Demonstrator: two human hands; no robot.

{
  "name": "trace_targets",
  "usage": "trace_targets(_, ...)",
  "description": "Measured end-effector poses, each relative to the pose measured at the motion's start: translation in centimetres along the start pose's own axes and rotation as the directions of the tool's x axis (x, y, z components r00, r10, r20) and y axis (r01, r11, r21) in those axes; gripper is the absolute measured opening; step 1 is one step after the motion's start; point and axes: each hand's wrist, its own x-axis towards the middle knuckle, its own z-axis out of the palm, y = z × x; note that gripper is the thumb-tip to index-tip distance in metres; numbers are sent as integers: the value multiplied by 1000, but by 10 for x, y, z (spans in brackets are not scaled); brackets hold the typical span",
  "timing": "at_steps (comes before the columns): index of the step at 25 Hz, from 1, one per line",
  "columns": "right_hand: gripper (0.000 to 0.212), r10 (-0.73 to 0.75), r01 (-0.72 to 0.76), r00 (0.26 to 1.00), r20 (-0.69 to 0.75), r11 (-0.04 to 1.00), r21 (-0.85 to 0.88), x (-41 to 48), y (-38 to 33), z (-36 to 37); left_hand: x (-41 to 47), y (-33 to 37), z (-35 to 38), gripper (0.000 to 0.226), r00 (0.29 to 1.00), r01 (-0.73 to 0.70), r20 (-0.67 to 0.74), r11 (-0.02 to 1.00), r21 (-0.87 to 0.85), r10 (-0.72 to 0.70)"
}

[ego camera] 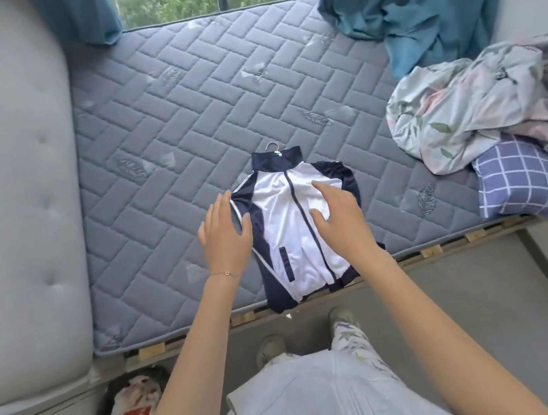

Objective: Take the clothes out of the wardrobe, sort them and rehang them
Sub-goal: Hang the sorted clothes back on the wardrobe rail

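Head view: we see the navy-and-white jacket (297, 225) lying flat on the grey mattress (159, 125) near its front edge, hanger hook (272, 146) poking past the collar. Left hand (225, 237) spread, gripping nothing, at the jacket's left side. Right hand (341, 216) flat on its front, unclenched. Floral bedding (467, 104) bundled at right.

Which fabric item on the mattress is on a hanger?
The navy-and-white zip jacket: a metal hook shows above its collar. The floral bundle and checked pillow show none.
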Motion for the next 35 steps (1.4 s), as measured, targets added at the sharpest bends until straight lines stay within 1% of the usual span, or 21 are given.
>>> trace_targets(4,50,5,-5,999,47,1000,-16,60,48,-21,48,35,53,55,1000,13,22,1000,11,-13)
trace_targets(7,51,2,3,994,113,999,-40,124,84,-22,86,52,98,55,994,110,22,994,26,-111)
trace_targets(10,53,-21,27,982,189,999,-29,179,114,-9,116,58,138,55,982,191,2,981,44,-191)
trace_targets(15,52,-59,69,959,279,997,-27,244,165,35,166,42,195,54,958,288,-13,957,25,-288)
trace_targets(19,51,-45,71,947,319,995,-73,288,216,104,209,-1,257,54,948,317,35,948,-25,-316)
trace_targets(21,52,-35,67,945,326,994,-87,311,247,149,231,-32,296,53,951,309,49,950,-39,-307)
trace_targets(24,55,-33,66,955,294,993,-102,350,291,213,259,-83,355,55,969,244,54,969,-34,-242)
trace_targets(27,59,-32,77,962,272,985,-155,384,328,264,284,-136,402,57,971,233,31,970,73,-236)
trace_targets(29,62,1,59,959,284,978,-201,399,347,285,295,-162,423,55,968,248,15,959,136,-252)
trace_targets(31,65,0,70,965,261,963,-259,407,360,298,304,-180,436,51,974,226,-31,959,173,-224)
trace_targets(33,64,-31,101,979,204,935,-341,410,364,305,311,-193,442,46,981,175,-123,960,219,-151)
trace_targets(34,61,-41,102,983,177,931,-351,410,364,307,314,-197,442,43,980,151,-163,956,253,-111)
trace_targets(35,57,-44,92,987,154,944,-317,409,363,308,316,-199,441,41,979,134,-186,949,287,-82)
